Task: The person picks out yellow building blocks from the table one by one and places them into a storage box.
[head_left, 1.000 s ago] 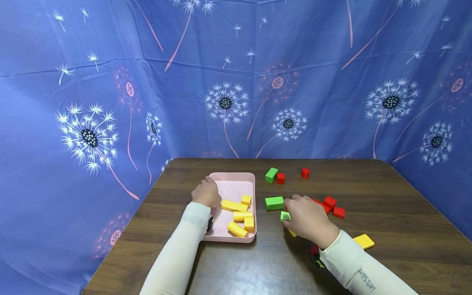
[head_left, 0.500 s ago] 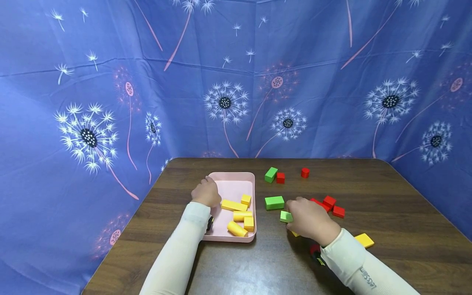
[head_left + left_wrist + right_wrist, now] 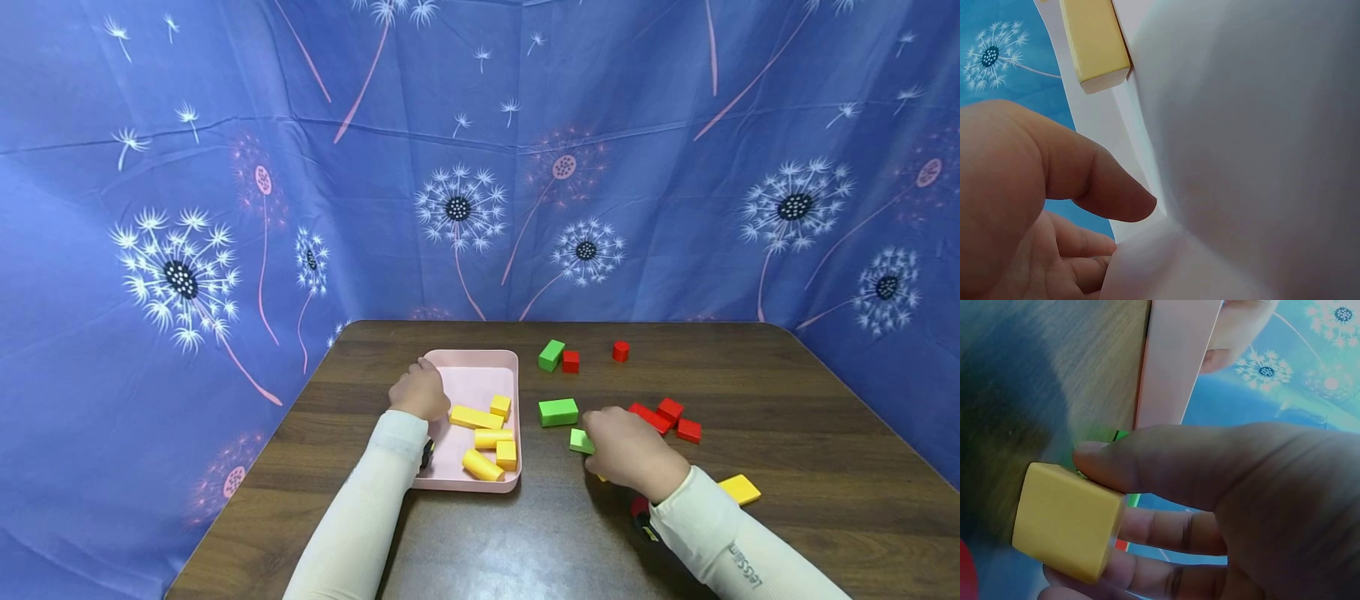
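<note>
At the pink tray's (image 3: 468,487) left wall is my left hand (image 3: 420,393); the left wrist view has its thumb (image 3: 1119,187) on the inner side and the other fingers outside. Several yellow blocks lie in the tray, one a long bar (image 3: 477,418). On the right, my right hand (image 3: 630,450) pinches a yellow block (image 3: 1066,522) between thumb and fingers, low over the table; from the head most of this block is hidden. Beside those fingertips lies a light green block (image 3: 581,441), partly covered by the hand.
A longer green block (image 3: 558,412) lies between tray and right hand. Farther back are another green block (image 3: 551,356), a red cube (image 3: 571,362) and a red cylinder (image 3: 621,351). Several red blocks (image 3: 670,410) and a flat yellow block (image 3: 739,490) lie to the right.
My right hand has shifted slightly to the right, uncovering more of the light green block and of a red block behind the hand. My left hand has stayed at the tray.
</note>
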A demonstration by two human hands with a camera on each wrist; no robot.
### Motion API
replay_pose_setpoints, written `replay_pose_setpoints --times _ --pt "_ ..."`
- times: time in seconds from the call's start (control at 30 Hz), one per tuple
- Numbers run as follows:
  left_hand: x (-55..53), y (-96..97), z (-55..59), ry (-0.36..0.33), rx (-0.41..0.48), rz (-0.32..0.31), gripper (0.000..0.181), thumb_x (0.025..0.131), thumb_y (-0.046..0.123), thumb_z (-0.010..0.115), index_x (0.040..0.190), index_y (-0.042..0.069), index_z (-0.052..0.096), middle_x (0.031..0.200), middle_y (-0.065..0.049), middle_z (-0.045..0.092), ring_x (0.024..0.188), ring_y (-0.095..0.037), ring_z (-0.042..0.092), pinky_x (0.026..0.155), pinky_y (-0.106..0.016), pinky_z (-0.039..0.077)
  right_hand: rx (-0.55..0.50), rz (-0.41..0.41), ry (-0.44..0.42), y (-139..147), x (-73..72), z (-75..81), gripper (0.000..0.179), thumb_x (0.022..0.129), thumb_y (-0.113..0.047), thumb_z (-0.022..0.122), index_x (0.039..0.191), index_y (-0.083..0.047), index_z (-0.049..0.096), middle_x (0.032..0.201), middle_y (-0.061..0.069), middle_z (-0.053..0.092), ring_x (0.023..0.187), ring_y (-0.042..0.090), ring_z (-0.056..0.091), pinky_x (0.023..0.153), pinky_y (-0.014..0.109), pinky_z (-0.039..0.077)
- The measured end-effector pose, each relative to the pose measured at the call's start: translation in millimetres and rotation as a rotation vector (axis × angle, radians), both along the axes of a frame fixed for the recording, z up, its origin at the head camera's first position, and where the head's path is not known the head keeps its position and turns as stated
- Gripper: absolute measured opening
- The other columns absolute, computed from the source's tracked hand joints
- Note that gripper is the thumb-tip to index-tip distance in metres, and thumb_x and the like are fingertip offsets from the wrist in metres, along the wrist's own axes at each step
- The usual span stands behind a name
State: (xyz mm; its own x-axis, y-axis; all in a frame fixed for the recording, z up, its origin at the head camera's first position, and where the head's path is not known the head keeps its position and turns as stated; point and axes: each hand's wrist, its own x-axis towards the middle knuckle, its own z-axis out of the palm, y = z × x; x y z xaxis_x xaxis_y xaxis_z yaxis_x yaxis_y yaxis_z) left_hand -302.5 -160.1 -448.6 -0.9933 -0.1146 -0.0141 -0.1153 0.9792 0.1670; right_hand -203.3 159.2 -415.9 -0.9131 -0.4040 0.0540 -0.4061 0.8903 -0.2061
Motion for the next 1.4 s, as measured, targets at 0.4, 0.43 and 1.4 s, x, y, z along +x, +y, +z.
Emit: replay_pose_setpoints --times 0.4,0.43,1.4 --pt "0.9 0.0 0.6 -0.002 -0.001 -0.005 0.09 0.092 0.031 0.068 0.159 -0.01 0.024 0.147 -0.029 0.051 0.121 -0.042 0.063 0.093 -0.057 0.056 0.031 -0.033 -0.021 0.2 1.9 -2.8 0.023 0.074 -0.006 0.082 0.079 -0.011 0.06 0.066 0.0 0.053 0.057 0.019 0.05 0.051 0.033 0.04" --pt "1.0 0.0 0.8 -0.003 0.0 -0.005 0.09 0.092 0.031 0.068 0.159 -0.01 0.024 0.147 -0.029 0.051 0.121 -0.042 0.063 0.093 -0.057 0.056 0.037 -0.037 -0.023 0.0 2.2 -2.8 0.023 0.074 -0.007 0.082 0.078 -0.012 0.059 0.066 0.0 0.053 0.057 0.019 0.05 0.051 0.033 0.04" --pt "1.6 0.6 2.0 -0.007 0.0 0.009 0.09 0.092 0.031 0.068 0.159 -0.01 0.024 0.149 -0.029 0.05 0.123 -0.042 0.062 0.095 -0.058 0.055 0.075 0.056 -0.054 -7.1 14.5 3.2 0.032 0.071 0.01 0.062 0.06 -0.017 0.048 0.064 -0.006 0.028 0.057 0.016 0.029 0.05 0.033 0.023"
